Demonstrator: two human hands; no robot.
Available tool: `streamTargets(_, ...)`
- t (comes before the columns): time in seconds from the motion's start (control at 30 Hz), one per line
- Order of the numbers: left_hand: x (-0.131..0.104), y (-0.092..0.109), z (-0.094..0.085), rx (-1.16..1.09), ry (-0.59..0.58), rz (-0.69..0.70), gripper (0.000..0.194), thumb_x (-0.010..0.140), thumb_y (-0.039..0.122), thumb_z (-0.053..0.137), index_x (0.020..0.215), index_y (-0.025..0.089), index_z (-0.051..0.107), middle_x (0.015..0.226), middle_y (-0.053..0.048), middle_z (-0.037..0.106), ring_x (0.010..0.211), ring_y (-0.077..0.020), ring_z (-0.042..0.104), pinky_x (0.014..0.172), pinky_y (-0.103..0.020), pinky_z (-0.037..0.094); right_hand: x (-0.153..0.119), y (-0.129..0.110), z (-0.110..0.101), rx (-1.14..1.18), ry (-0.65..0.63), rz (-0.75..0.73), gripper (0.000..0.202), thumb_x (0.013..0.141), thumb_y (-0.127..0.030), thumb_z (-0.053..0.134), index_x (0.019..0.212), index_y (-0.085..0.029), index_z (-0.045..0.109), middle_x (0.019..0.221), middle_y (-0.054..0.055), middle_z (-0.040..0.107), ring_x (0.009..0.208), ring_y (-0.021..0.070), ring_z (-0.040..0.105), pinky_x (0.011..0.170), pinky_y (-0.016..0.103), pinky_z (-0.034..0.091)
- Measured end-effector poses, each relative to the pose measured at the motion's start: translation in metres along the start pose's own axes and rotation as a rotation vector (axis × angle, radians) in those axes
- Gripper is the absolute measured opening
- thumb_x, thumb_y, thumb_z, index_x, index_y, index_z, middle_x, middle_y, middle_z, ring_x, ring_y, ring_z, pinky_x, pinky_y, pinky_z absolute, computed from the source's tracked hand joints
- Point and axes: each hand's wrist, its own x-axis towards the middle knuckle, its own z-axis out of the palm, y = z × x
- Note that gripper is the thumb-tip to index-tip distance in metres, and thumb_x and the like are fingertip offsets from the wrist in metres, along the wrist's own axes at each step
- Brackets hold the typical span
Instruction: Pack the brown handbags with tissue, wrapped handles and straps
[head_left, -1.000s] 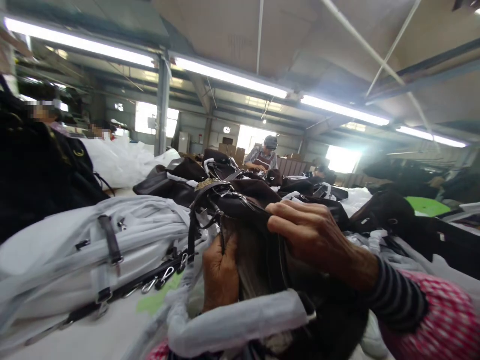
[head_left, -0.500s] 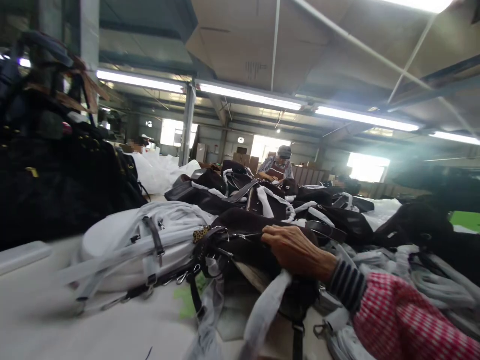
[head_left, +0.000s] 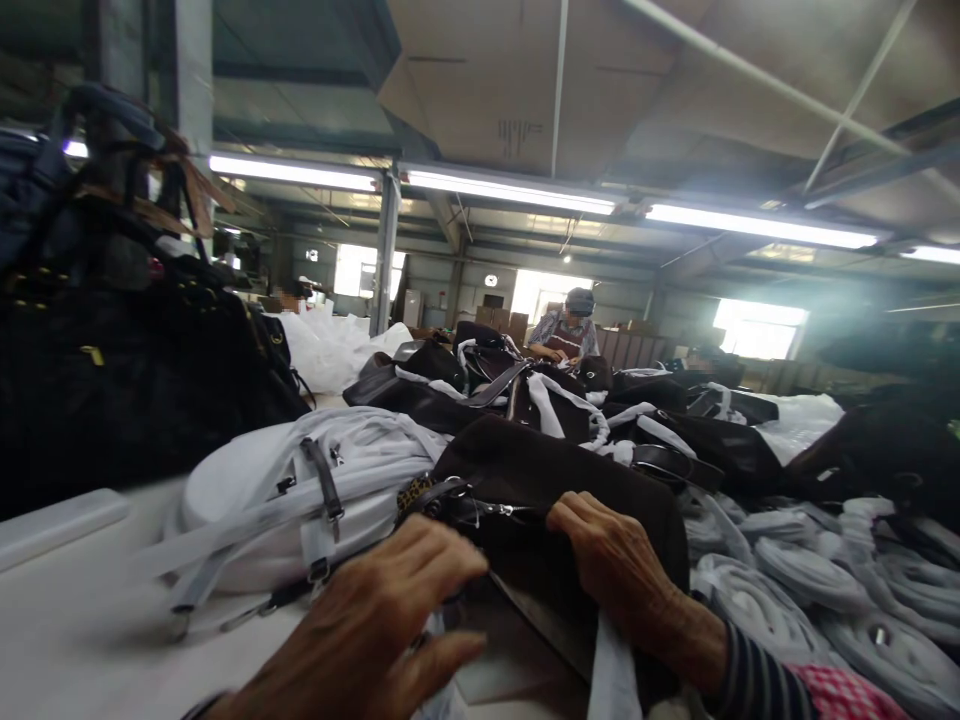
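Observation:
In front of me stands a dark brown handbag (head_left: pixel 600 470), with a zipper (head_left: pixel 499 510) along its upper part. The fingers of my right hand (head_left: pixel 619 560) are closed on the bag beside the zipper. My left hand (head_left: pixel 382 610) is in front of the bag's left end, thumb and fingers apart, with nothing visible in it. A leopard-print piece (head_left: pixel 414 495) shows at that end of the bag. White wrapping (head_left: pixel 616 670) hangs below my right wrist. The inside of the bag is mostly hidden.
Left of the bag lies a bundle of white-wrapped straps (head_left: pixel 367 450) with buckles. Coiled straps (head_left: pixel 810 575) fill the right side. More dark bags (head_left: pixel 427 400) are heaped behind, and black bags (head_left: pixel 150 370) stand at left. A co-worker (head_left: pixel 566 335) works beyond the heap.
My left hand has come into view from below, in front of the bag. My right hand is slightly lower and still grips the bag, whose dark side now shows more fully.

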Motion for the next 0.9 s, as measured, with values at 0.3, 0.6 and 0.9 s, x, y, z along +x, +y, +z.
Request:
streamTargets(0.3, 0.143, 0.003, 0.034, 0.906, -0.099, 0.25, 0.027, 0.087, 0.001, 0.044, 0.101, 0.014, 0.062, 0.093, -0.011, 0.072, 0.086, -0.0267, 0.07, 0.07, -0.034, 0.051, 0.046, 0.041, -0.056, -0.261, 0.343, -0.432, 0.021, 0.101, -0.009, 0.05, 0.095, -0.016, 0.069, 0.105, 0.008, 0.07, 0.1, 0.0198, 0.058, 0.075, 0.031, 0.047)
streamTargets(0.6, 0.137, 0.013, 0.007, 1.127, 0.058, 0.285, 0.03, 0.081, -0.002, 0.039, 0.098, 0.014, 0.059, 0.089, -0.012, 0.068, 0.079, -0.0311, 0.07, 0.061, -0.038, 0.049, -0.013, -0.009, -0.047, -0.218, 0.26, -0.503, 0.022, 0.098, -0.006, 0.052, 0.115, -0.01, 0.065, 0.123, 0.012, 0.067, 0.108, 0.0236, 0.061, 0.083, 0.035, 0.05)
streamTargets(0.9, 0.088, 0.023, 0.016, 1.118, -0.235, 0.227, 0.053, 0.088, -0.003, 0.037, 0.134, 0.017, 0.05, 0.114, -0.011, 0.067, 0.09, -0.0269, 0.072, 0.066, -0.035, 0.054, -0.081, -0.024, -0.034, -0.124, 0.234, -0.212, 0.04, 0.079, -0.004, 0.054, 0.117, -0.013, 0.062, 0.104, 0.011, 0.071, 0.101, 0.0272, 0.065, 0.096, 0.042, 0.05)
